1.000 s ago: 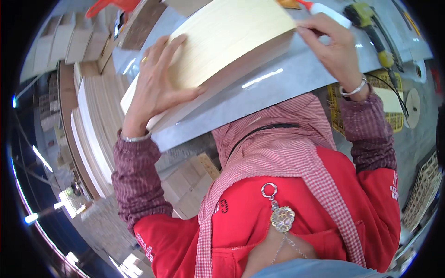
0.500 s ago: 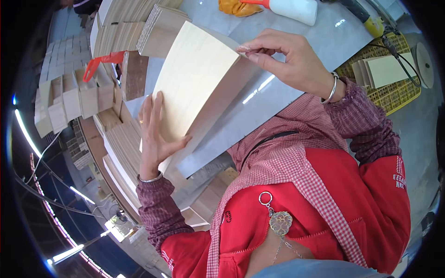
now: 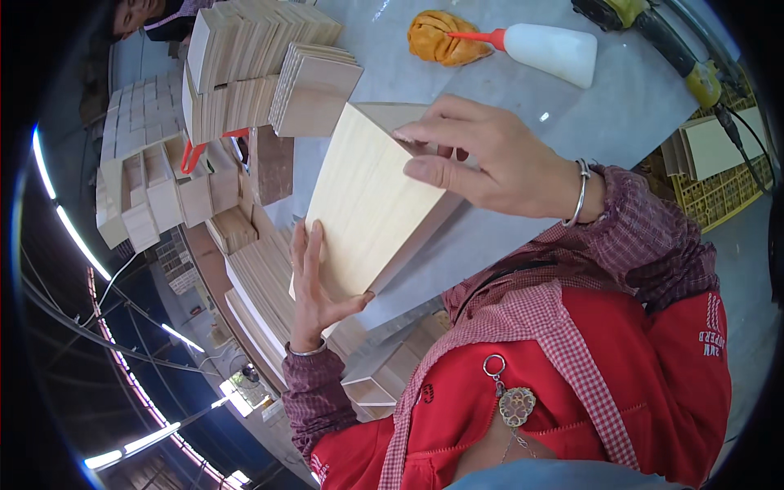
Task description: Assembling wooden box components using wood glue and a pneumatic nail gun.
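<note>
A pale wooden box stands tilted over the grey tabletop, its smooth broad side facing me and its open rim at the top. My left hand grips its lower left end, fingers along the side edge and thumb by the bottom corner. At the upper rim, my right hand has its thumb on the outer face and its index finger across the edge. The other right fingers are partly hidden behind the rim. Beyond the box lie a crumpled orange cloth and a white squeeze bottle with a red nozzle.
Stacked wooden panels rise at the far left, near several open wooden boxes. A corded power tool lies at the table's far right. A yellow plastic basket holding boards stands beyond the right edge. Another person is at the upper left.
The view has shifted, so the surroundings sit lower and further right. My right fingers have gone from a pinch at the box's corner to a wider hold further along the rim.
</note>
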### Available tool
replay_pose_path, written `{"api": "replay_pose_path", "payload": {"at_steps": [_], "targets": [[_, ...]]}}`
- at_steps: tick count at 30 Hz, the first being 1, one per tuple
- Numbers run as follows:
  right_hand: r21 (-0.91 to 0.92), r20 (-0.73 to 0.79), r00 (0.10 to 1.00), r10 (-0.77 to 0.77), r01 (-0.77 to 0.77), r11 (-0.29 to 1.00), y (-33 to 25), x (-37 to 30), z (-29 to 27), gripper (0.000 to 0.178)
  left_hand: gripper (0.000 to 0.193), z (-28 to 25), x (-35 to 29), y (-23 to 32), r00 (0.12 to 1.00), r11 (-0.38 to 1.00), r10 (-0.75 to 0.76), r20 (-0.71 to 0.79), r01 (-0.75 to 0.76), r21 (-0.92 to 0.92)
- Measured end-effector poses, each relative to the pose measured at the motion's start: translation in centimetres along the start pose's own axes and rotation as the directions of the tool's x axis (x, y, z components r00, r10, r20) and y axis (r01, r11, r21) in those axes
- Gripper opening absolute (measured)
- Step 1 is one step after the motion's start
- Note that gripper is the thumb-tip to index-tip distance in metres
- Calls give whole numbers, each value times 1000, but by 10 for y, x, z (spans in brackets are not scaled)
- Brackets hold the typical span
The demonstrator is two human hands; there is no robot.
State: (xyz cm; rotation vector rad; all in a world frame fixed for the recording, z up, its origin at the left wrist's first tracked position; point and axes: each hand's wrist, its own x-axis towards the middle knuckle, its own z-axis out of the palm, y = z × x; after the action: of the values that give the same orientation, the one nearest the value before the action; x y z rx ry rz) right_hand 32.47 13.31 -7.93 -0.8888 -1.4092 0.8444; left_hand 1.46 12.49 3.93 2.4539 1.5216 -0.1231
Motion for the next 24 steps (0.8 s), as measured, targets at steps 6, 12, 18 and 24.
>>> {"api": "replay_pose_path", "payload": {"at_steps": [6,12,18,24], "targets": [[-248,1,984,-178,173,953,-5,9,7,25,123,1,-2,-3,997,997,-68,30,69,-19],[-337,44,971,-235,236,911,-6,12,8,25,123,0,-3,-4,999,999,-37,38,37,-9],[-337,-17,965,-262,241,910,-1,11,10,26,123,-4,6,6,999,1000,16,38,-16,-11],[-225,15,994,-109,110,968,-8,10,5,22,118,1,11,9,997,999,22,-69,-25,-42]]}}
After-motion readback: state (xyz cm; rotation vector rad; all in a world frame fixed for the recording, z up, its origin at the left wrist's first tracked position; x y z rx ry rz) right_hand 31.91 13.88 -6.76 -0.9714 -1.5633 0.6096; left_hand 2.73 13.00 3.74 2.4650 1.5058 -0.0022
